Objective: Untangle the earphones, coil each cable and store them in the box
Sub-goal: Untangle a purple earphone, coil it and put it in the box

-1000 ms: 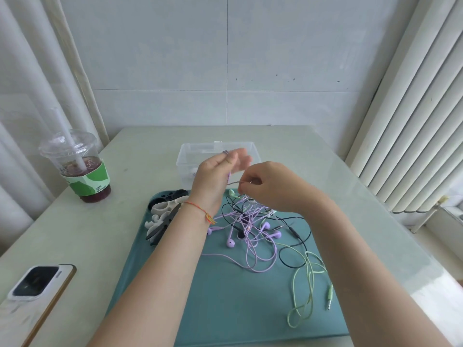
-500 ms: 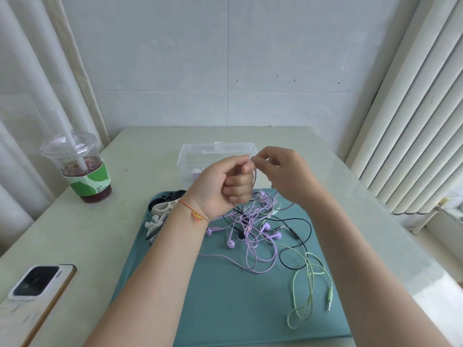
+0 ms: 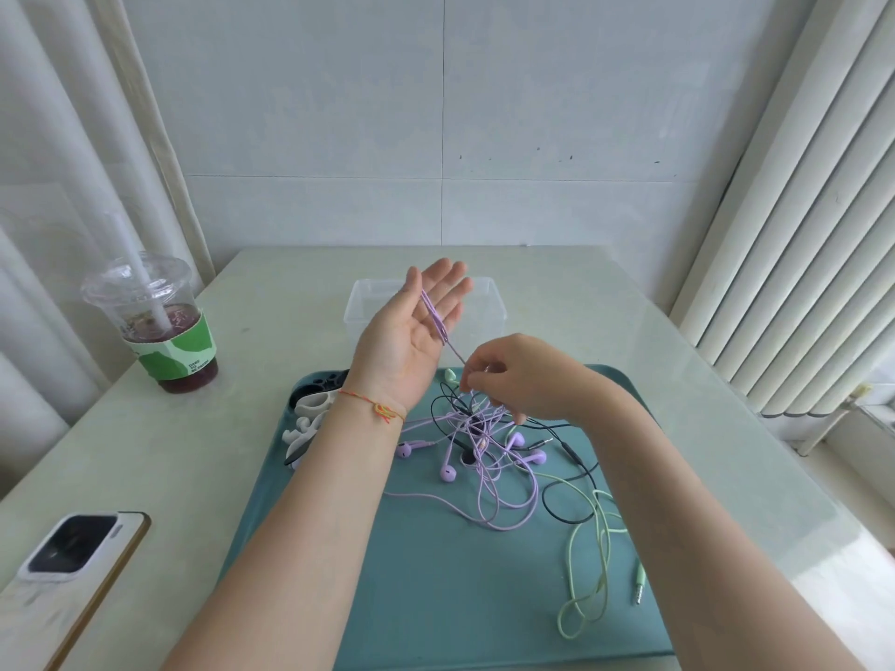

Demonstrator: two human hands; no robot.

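Head view. Left hand (image 3: 415,331) raised above the far edge of the tray (image 3: 436,598), palm up and facing the camera, fingers straight and close together, thumb alongside. A purple cable (image 3: 438,326) lies in several strands across the palm and fingers, from near the thumb side down toward the heel of the hand. A braided thread bracelet (image 3: 380,409) sits on the left wrist.

Right hand (image 3: 516,375) lower and to the right, knuckles up, fingers curled; thumb and forefinger pinch the same purple cable just below the left palm. The stretch between the two hands looks taut.

Below the right hand the cable runs into the tangle (image 3: 484,443) on the tray: purple earphones with several buds lying loose, a black cable (image 3: 571,513) looping through and to the right, and a green cable (image 3: 598,564) trailing toward the near right corner, its plug (image 3: 640,586) lying free on the tray. One green bud (image 3: 451,376) shows at the far edge of the tangle.

Clear box (image 3: 368,307) stands on the table (image 3: 242,380) just beyond the tray, partly hidden behind the left hand; contents cannot be told.

White and black cable holders (image 3: 310,418) lie at the tray's far left corner, partly behind the left forearm. Drink cup (image 3: 160,331) with straw stands far left on the table. Phone (image 3: 72,559) lies camera side up at the near left
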